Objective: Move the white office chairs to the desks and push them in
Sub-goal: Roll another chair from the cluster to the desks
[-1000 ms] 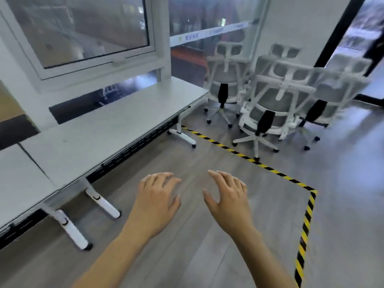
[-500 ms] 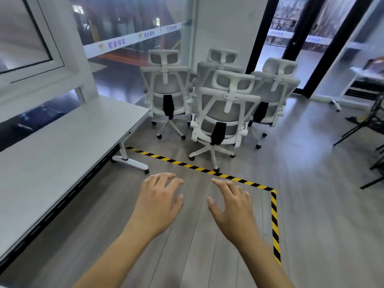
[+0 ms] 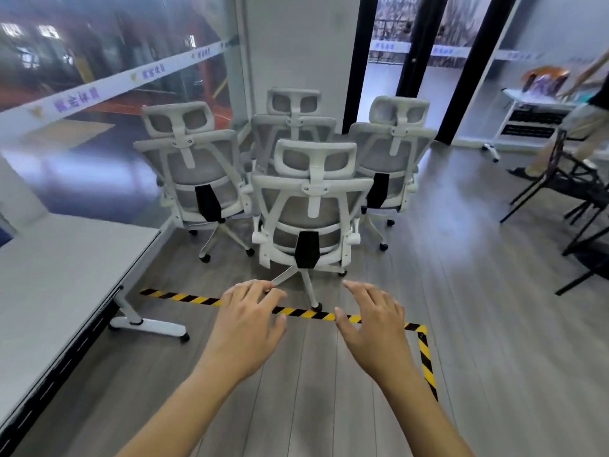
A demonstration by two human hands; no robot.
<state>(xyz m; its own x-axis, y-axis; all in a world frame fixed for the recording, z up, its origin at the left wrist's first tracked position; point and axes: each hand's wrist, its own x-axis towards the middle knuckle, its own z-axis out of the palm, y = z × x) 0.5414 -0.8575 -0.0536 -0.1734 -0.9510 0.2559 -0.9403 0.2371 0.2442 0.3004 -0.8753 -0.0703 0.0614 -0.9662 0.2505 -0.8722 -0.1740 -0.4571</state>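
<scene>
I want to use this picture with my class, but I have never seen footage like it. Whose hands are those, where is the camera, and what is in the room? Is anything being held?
There is no machine here. A person wears a wide-angle camera on the head, looking forward and down, so you see their own arms reaching out. The left hand and right hand hover above the floor with fingers spread and relaxed; neither holds anything.

Ahead stand four white office chairs in a cluster, backs toward the camera. The nearest chair is just beyond the hands, not yet touched. Yellow-and-black tape marks a line on the wooden floor in front of the chairs. A white desk runs along the left. At the far right, partly out of view, another person stands near a small white cart.
</scene>
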